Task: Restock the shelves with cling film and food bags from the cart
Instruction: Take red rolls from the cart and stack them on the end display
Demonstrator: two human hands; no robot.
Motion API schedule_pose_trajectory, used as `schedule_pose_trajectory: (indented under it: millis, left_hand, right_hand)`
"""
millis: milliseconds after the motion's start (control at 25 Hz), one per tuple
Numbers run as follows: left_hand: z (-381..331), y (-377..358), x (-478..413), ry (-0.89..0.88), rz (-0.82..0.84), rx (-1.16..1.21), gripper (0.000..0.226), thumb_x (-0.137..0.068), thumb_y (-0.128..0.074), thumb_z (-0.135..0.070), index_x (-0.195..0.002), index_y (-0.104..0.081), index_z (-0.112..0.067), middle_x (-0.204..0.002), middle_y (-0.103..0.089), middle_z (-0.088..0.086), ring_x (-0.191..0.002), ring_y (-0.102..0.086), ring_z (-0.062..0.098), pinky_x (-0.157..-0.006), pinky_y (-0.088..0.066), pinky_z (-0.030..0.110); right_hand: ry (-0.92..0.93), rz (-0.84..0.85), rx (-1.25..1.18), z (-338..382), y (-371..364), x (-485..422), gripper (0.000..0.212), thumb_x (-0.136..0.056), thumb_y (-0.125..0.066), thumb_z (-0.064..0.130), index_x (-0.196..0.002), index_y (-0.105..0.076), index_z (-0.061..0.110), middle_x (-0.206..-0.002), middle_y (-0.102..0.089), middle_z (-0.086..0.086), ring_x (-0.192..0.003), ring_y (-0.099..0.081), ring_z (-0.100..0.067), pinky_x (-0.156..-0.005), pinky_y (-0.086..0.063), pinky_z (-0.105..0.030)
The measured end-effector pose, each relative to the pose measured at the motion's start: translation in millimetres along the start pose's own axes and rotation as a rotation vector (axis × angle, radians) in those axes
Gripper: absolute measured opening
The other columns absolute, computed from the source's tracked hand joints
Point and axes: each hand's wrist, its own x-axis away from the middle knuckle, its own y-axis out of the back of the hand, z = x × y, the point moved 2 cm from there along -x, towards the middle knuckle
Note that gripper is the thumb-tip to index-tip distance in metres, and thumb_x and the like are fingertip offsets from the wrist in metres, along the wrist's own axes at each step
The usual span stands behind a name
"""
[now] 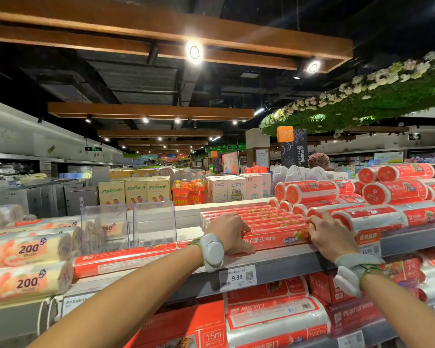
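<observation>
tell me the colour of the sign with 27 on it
Orange, with pale numerals. The sign shows clearly in the head view, past the shelves.

This is a big shop; long shelves point(299, 266) hold rows of red rolls point(394, 192); a price tag point(237, 277) says 9.99; an orange sign point(285, 133) says 27; boxes point(136, 193) for sale stand behind.

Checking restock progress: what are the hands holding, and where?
The cling film rolls: left hand grips their left end, right hand their right end.
</observation>
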Motion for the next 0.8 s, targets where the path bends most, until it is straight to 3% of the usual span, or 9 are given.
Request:
schedule_pose_trajectory:
  millis: [80, 120, 280, 440, 680, 800]
  left_hand:
    - [0.1, -0.8, 0.4, 0.001, -0.004, -0.003, 0.054, -0.079, -0.069, -0.058, -0.122, -0.069, -0.024, -0.118, -0.067, -0.001, -0.109, -0.059, 0.021, -0.085, -0.049, 0.030]
    - [0.7, -1.6, 0.6, 0.008, -0.003, -0.001, 0.053, -0.080, -0.068, -0.058, -0.120, -0.070, -0.024, -0.117, -0.067, 0.000, -0.109, -0.059, 0.022, -0.086, -0.050, 0.031]
    - [2.1, -4.1, 0.1, 0.032, 0.001, 0.002, 0.053, -0.079, -0.067, -0.060, -0.116, -0.071, -0.023, -0.117, -0.065, 0.000, -0.109, -0.058, 0.023, -0.088, -0.052, 0.038]
    - [-1.2, -5.6, -1.8, 0.041, 0.025, 0.026, 0.056, -0.078, -0.069, -0.059, -0.125, -0.064, -0.029, -0.114, -0.066, -0.001, -0.107, -0.059, 0.021, -0.089, -0.053, 0.037]
    - [-4.3, -5.9, -4.4, 0.048, 0.041, 0.022, 0.050, -0.080, -0.070, -0.054, -0.124, -0.060, -0.032, -0.111, -0.068, -0.003, -0.104, -0.061, 0.019, -0.078, -0.050, 0.031]
    - [-9.0, -6.8, -4.3, 0.080, 0.029, -0.033, 0.049, -0.081, -0.068, -0.055, -0.125, -0.060, -0.034, -0.119, -0.063, -0.003, -0.112, -0.056, 0.020, -0.083, -0.048, 0.037]
  right_hand:
    - [0.086, -0.145, 0.158, 4.9, 6.0, 2.7, 0.024, -0.084, -0.068, 0.026, -0.107, -0.073, 0.025, -0.128, -0.058, -0.002, -0.111, -0.052, -0.030, -0.093, -0.043, -0.043]
    - [0.101, -0.157, 0.202, 5.8, 7.7, 2.5, 0.025, -0.083, -0.068, 0.026, -0.108, -0.073, 0.026, -0.130, -0.058, 0.000, -0.116, -0.047, -0.027, -0.096, -0.043, -0.041]
    - [0.078, 0.134, -0.079, 11.9, 2.9, -2.9, 0.038, -0.096, -0.046, 0.023, -0.133, -0.052, 0.026, -0.142, -0.046, 0.002, -0.138, -0.025, -0.025, -0.114, -0.030, -0.045]
    - [0.062, 0.152, -0.107, 9.7, 4.2, 1.0, 0.045, -0.096, -0.045, 0.021, -0.140, -0.046, 0.028, -0.150, -0.040, 0.003, -0.147, -0.013, -0.025, -0.118, -0.023, -0.048]
    - [0.062, 0.209, -0.111, 11.8, 5.7, 6.5, 0.049, -0.096, -0.043, 0.023, -0.145, -0.040, 0.025, -0.153, -0.036, 0.003, -0.146, -0.014, -0.024, -0.118, -0.020, -0.045]
    - [0.055, 0.210, -0.119, 14.3, 7.0, 8.1, 0.048, -0.098, -0.040, 0.021, -0.146, -0.039, 0.023, -0.153, -0.036, 0.002, -0.144, -0.018, -0.023, -0.118, -0.021, -0.043]
